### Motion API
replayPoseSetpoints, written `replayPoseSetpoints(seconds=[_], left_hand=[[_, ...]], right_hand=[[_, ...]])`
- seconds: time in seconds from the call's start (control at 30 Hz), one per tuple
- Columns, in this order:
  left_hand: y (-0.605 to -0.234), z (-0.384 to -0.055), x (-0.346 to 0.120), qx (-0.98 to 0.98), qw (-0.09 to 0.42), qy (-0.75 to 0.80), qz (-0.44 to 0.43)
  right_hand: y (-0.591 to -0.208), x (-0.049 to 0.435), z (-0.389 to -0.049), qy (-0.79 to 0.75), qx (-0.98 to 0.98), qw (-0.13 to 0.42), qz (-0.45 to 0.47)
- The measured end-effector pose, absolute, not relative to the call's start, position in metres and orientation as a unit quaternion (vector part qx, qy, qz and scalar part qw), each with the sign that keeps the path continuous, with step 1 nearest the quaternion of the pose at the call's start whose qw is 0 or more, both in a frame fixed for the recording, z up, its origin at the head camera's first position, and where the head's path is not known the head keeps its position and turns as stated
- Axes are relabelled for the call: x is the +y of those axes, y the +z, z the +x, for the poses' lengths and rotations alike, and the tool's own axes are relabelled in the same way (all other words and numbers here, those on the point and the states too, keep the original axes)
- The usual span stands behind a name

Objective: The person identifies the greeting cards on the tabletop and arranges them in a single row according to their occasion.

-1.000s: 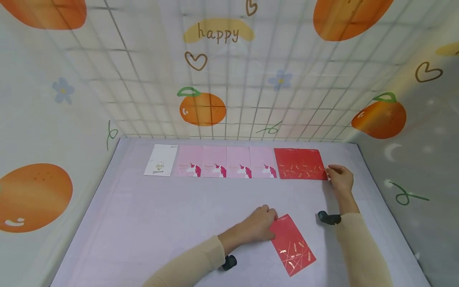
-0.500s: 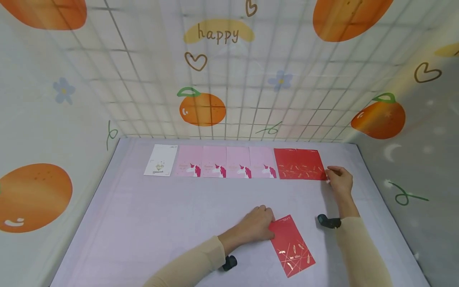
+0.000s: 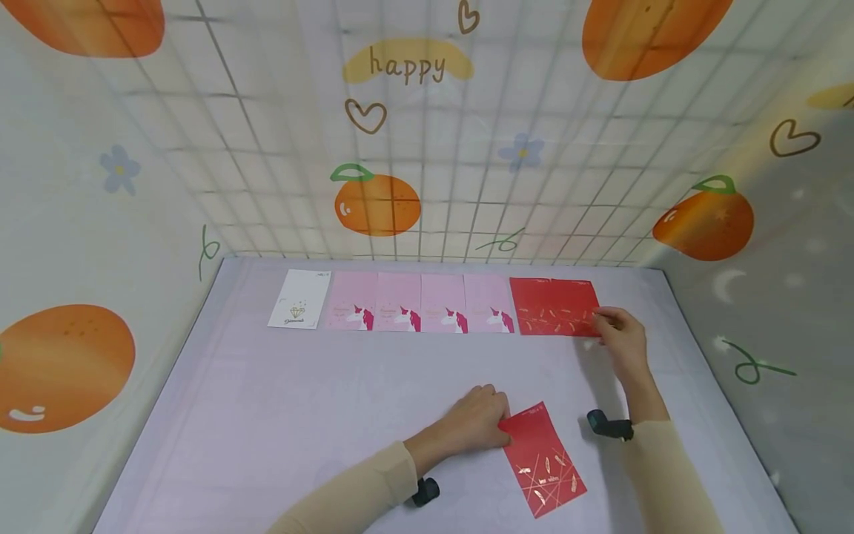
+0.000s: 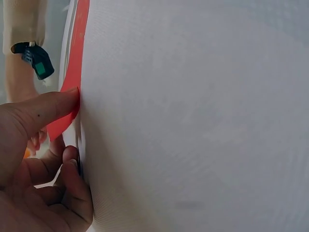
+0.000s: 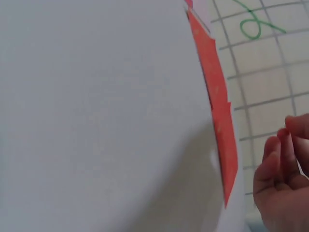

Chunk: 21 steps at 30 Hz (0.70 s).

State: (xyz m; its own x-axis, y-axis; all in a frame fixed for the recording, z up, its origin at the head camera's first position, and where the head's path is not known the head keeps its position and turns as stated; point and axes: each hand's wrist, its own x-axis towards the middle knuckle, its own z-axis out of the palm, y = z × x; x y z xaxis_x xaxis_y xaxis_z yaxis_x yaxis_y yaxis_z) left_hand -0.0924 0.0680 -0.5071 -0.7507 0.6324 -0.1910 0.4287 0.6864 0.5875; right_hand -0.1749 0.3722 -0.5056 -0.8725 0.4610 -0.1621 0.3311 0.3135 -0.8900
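My left hand [image 3: 475,419] pinches the upper left edge of a red card [image 3: 543,463] with gold lines and feather marks. In the left wrist view the thumb lies on top of this card [image 4: 76,58], with the other fingers curled below. Two red cards [image 3: 555,304] lie side by side at the right end of a row. My right hand [image 3: 627,341] is at the right edge of the last red one. In the right wrist view it hovers apart from the red cards [image 5: 223,140], its fingers loosely curled and nothing between them.
Several pink unicorn cards [image 3: 399,300] run left from the red pair along the table's back. A white diamond card [image 3: 299,299] ends the row at left. A patterned curtain [image 3: 440,148] over a grid surrounds the pale table [image 3: 267,415].
My right hand has shifted slightly left, over the right edge of the last red card. The left hand keeps its pinch on the loose red card, which has moved slightly.
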Motion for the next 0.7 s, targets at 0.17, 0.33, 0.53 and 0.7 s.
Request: replayPoseSetpoints(seconds=[0.17,0.33,0.53,0.7], left_hand=[[-0.507,-0.091,0.068,0.9,0.193,0.265,0.287],[-0.507,-0.091,0.068,0.901,0.191,0.266,0.284],[-0.505,-0.091,0.068,0.9,0.195,0.26,0.29],[-0.504,-0.091,0.069,0.9,0.2,0.258,0.29]], right_hand=[[-0.5,0.365,-0.165,0.534,-0.825,0.041,-0.18],[-0.503,0.362,-0.155,0.532,-0.843,-0.013,-0.082],[-0.51,0.36,-0.146,0.525,-0.845,-0.099,0.009],[-0.511,0.356,-0.141,0.523,-0.838,-0.151,0.035]])
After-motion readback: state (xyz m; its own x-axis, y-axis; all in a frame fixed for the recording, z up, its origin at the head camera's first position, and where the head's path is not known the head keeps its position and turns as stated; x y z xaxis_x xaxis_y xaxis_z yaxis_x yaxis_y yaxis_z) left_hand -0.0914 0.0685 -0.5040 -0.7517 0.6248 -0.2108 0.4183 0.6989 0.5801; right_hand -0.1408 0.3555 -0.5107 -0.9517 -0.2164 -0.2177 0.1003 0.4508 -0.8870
